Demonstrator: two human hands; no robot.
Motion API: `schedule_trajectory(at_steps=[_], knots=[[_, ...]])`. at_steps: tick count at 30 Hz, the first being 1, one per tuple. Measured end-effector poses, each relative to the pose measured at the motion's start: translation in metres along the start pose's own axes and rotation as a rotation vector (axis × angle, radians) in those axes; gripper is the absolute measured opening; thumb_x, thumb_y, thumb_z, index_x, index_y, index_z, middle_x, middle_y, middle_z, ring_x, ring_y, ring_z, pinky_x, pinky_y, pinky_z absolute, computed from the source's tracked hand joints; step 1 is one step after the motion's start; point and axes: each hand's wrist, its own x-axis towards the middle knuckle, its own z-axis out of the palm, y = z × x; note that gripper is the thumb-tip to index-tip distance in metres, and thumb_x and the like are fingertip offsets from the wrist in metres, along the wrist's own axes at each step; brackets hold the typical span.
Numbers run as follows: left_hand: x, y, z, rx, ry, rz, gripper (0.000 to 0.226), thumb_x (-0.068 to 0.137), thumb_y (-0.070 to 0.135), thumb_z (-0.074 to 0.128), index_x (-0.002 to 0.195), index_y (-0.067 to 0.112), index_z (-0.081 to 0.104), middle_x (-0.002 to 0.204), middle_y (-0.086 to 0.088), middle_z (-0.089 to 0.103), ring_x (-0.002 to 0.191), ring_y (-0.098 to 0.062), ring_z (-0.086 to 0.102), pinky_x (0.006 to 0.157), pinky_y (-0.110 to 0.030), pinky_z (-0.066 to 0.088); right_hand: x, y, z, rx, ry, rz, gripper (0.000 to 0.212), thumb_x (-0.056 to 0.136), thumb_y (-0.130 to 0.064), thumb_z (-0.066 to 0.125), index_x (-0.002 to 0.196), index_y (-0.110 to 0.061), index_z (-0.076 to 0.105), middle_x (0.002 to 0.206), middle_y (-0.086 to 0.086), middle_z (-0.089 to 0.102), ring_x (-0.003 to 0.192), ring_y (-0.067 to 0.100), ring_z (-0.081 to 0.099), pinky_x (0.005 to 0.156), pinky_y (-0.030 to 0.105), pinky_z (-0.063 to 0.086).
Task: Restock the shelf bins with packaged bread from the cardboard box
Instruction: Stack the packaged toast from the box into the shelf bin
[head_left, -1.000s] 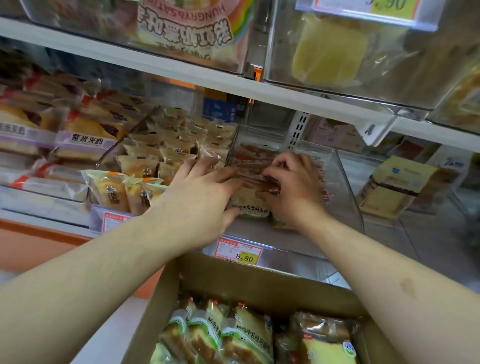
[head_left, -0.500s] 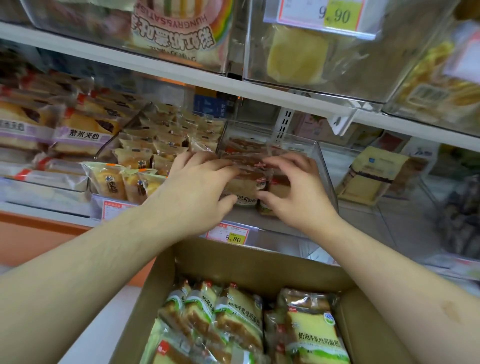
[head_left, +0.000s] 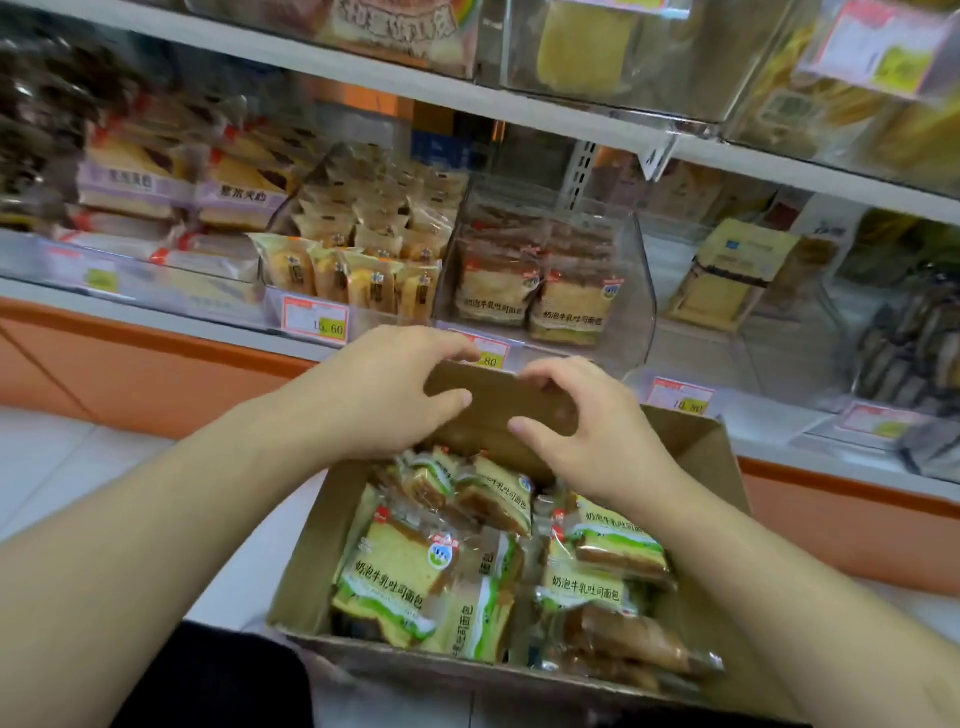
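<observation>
An open cardboard box (head_left: 311, 545) sits low in the middle, holding several green-and-white packs of sliced bread (head_left: 395, 577). Its far flap (head_left: 498, 400) stands upright. My left hand (head_left: 384, 395) and my right hand (head_left: 582, 426) hover over that flap with fingers loosely curled, and neither holds a pack. Behind them, a clear shelf bin (head_left: 631, 291) holds the same bread, with two packs (head_left: 493, 296) standing side by side at its front.
A bin of small yellow cake packs (head_left: 358, 275) stands left of the bread bin, with purple-labelled sandwich packs (head_left: 239, 197) further left. Right of it is a clear bin with a flat yellow pack (head_left: 727, 280). Price tags (head_left: 317, 322) line the shelf edge, and an upper shelf (head_left: 519, 111) overhangs.
Both hands have left the packs in the clear bin and drawn back down to the box flap. The view has tilted down, showing more of the box.
</observation>
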Motion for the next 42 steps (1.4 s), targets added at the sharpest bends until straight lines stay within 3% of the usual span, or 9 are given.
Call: schedule_trajectory(at_steps=[6,11,17,23,28,32,35,38,42], knots=[[-0.026,-0.012,0.003,0.028,-0.085,-0.057,0.048,0.1,0.033,0.064,0.146,0.043,0.052,0.149,0.017,0.055,0.137,-0.009,0.05,0.111,-0.028,0.039,-0.018,-0.031,0.052,-0.101,-0.459,0.068,0.053,0.092,-0.052,0.074,0.136,-0.025,0.065,0.128,-0.001,0.063,0.123,0.018,0.059,0.107,0.033,0.047],[-0.017,-0.018,0.008,0.023,-0.117,-0.066,0.048,0.101,0.033,0.063,0.146,0.043,0.05,0.151,0.014,0.053,0.14,-0.013,0.047,0.115,-0.035,0.041,-0.023,-0.028,0.089,-0.174,-0.61,0.263,0.049,0.088,-0.064,0.073,0.102,-0.017,0.075,0.103,0.005,0.066,0.101,0.026,0.064,0.086,0.036,0.056],[0.001,-0.014,0.01,0.037,-0.151,-0.024,0.048,0.101,0.037,0.061,0.147,0.043,0.049,0.153,0.014,0.051,0.134,-0.013,0.05,0.111,-0.037,0.045,-0.025,-0.025,0.098,-0.049,-0.649,0.373,0.027,0.09,-0.038,0.081,0.08,-0.019,0.066,0.081,-0.003,0.067,0.075,0.014,0.062,0.062,0.029,0.044],[0.009,-0.011,0.006,0.065,-0.194,-0.006,0.046,0.1,0.042,0.061,0.145,0.043,0.051,0.15,0.014,0.053,0.129,-0.011,0.054,0.106,-0.033,0.045,-0.019,-0.02,0.086,0.048,-0.602,0.4,0.021,0.09,-0.031,0.081,0.083,-0.024,0.062,0.087,-0.006,0.07,0.08,0.015,0.067,0.067,0.03,0.052],[0.011,-0.009,0.004,0.088,-0.244,-0.017,0.043,0.098,0.047,0.062,0.141,0.043,0.056,0.142,0.015,0.059,0.124,-0.009,0.057,0.102,-0.031,0.048,-0.011,-0.01,0.055,0.219,-0.488,0.436,0.025,0.076,-0.022,0.091,0.083,-0.022,0.067,0.081,0.0,0.077,0.063,0.011,0.065,0.067,0.033,0.058],[0.013,-0.006,0.002,0.054,-0.31,-0.038,0.052,0.091,0.061,0.067,0.138,0.044,0.057,0.137,0.021,0.059,0.123,-0.007,0.055,0.1,-0.027,0.046,-0.002,-0.005,0.013,0.313,-0.423,0.342,0.03,0.074,-0.011,0.094,0.087,-0.024,0.07,0.083,-0.003,0.076,0.065,0.008,0.066,0.066,0.033,0.059],[0.015,-0.002,0.001,-0.029,-0.353,-0.038,0.055,0.083,0.06,0.076,0.134,0.046,0.058,0.126,0.026,0.061,0.111,0.0,0.059,0.095,-0.025,0.049,0.004,-0.006,-0.021,0.355,-0.318,0.307,0.031,0.077,-0.006,0.092,0.089,-0.025,0.071,0.089,-0.001,0.079,0.078,0.022,0.076,0.075,0.047,0.065],[0.021,0.004,0.002,-0.078,-0.255,-0.023,0.045,0.082,0.051,0.082,0.123,0.046,0.063,0.104,0.02,0.069,0.093,0.001,0.063,0.087,-0.029,0.055,0.008,-0.006,-0.049,0.383,-0.192,0.25,0.032,0.077,-0.003,0.091,0.089,-0.025,0.071,0.091,-0.001,0.08,0.087,0.021,0.077,0.086,0.049,0.063],[0.033,0.015,-0.011,-0.124,-0.029,0.044,0.036,0.081,0.048,0.082,0.113,0.047,0.066,0.098,0.022,0.07,0.091,0.003,0.064,0.085,-0.033,0.056,0.012,-0.003,-0.083,0.319,-0.032,0.065,0.031,0.078,-0.003,0.09,0.093,-0.024,0.073,0.096,-0.011,0.078,0.096,0.005,0.074,0.096,0.03,0.058]])
